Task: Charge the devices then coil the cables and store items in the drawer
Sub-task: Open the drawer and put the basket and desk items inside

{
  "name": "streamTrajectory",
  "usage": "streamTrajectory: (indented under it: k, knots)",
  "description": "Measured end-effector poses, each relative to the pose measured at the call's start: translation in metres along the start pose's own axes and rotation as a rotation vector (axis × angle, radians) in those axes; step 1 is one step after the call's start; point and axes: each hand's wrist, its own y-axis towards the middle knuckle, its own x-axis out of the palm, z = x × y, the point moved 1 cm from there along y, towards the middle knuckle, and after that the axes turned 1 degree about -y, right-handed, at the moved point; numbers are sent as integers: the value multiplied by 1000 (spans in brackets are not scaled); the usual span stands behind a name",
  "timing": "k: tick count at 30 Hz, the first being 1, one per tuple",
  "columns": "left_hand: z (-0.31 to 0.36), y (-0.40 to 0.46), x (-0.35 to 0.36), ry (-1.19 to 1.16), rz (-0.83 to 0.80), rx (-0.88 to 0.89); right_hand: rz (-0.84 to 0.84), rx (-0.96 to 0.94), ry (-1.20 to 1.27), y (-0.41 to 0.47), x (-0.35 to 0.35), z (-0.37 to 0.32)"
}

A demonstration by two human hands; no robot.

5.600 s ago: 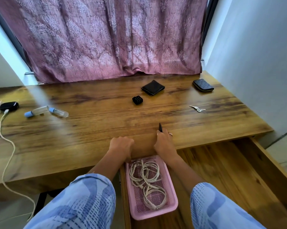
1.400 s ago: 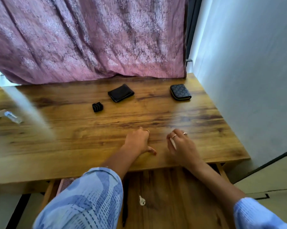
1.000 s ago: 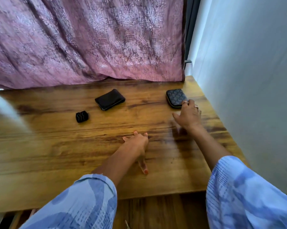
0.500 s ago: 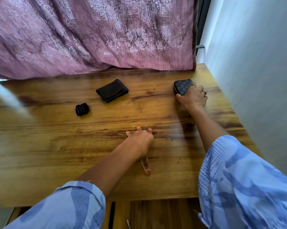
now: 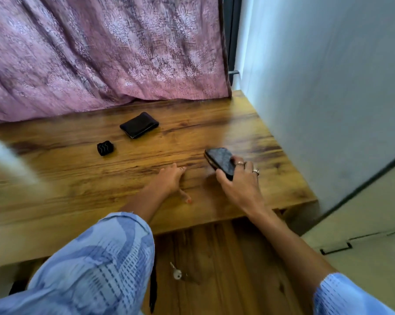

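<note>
Lying in the open drawer (image 5: 214,258): a key (image 5: 176,272).

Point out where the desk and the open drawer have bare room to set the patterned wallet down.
Bare wood runs along the desk's front edge left of the left hand, and at the back right corner by the wall. The drawer floor is free right of the key. It is tighter around the ridged black block and plain black wallet. The right hand holds the patterned wallet.

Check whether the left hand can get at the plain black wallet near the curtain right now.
Probably yes. The left hand rests open on the desk, holding nothing, and only bare wood lies between it and the black wallet. It looks like a forward stretch.
</note>
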Motion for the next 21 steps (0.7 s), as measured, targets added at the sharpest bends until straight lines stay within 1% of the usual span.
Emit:
streamTrajectory:
  k: [1,4,7,10,14,18,21]
  knots:
    - [-6,-6,7,-2,57,-5,-22,-31,13,-21,-2,0]
    - [-12,-35,34,-38,161,-22,-92,-101,37,-95,-10,6]
    - [-12,-63,56,-126,192,35,-144,-178,-16,-159,-6,22]
    - [-23,-86,66,-179,210,89,-211,-163,-76,-201,9,44]
    - [-38,-110,71,-203,219,148,-239,-80,-217,-217,38,66]
    - [-48,-123,73,-167,220,169,-253,15,-347,-207,67,74]
    - [-54,-130,76,-151,212,168,-277,46,-394,-200,84,72]
